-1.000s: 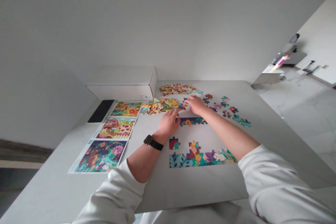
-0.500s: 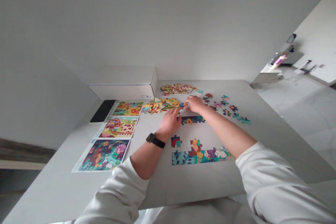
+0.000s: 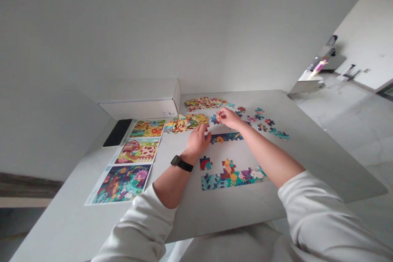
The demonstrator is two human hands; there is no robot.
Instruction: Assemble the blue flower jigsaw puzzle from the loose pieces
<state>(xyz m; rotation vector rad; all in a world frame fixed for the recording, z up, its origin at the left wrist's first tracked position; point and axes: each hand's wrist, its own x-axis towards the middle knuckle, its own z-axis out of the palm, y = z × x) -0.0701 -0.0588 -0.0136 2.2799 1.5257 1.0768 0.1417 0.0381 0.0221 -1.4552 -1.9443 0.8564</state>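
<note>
Between the thumb and fingertips of my right hand (image 3: 229, 118) is a small puzzle piece (image 3: 218, 116) with some orange on it. Just left of it lies a blue puzzle piece (image 3: 214, 120). My left hand (image 3: 198, 140) rests open, its fingers stretched toward a pile of yellow puzzle pieces (image 3: 186, 123). Beside its thumb runs a dark blue joined puzzle strip (image 3: 229, 137), partly hidden by my right forearm. Nearer to me lies a joined bottom strip (image 3: 211, 182) with plants and a rabbit, an orange animal section (image 3: 227, 167) rising from it. A separate red and teal piece (image 3: 205, 163) lies above its left end.
Three printed pictures (image 3: 123, 184) lie in a column at left, with a black phone (image 3: 117, 132) beside them. Behind stands a white box (image 3: 138, 108). Another pile of puzzle pieces (image 3: 205, 103) is near the wall, and loose pieces (image 3: 262, 127) are scattered at right.
My right hand has lifted slightly with a puzzle piece in its fingertips, uncovering the blue piece. My left hand has drawn back a little from it. The view has shifted slightly.
</note>
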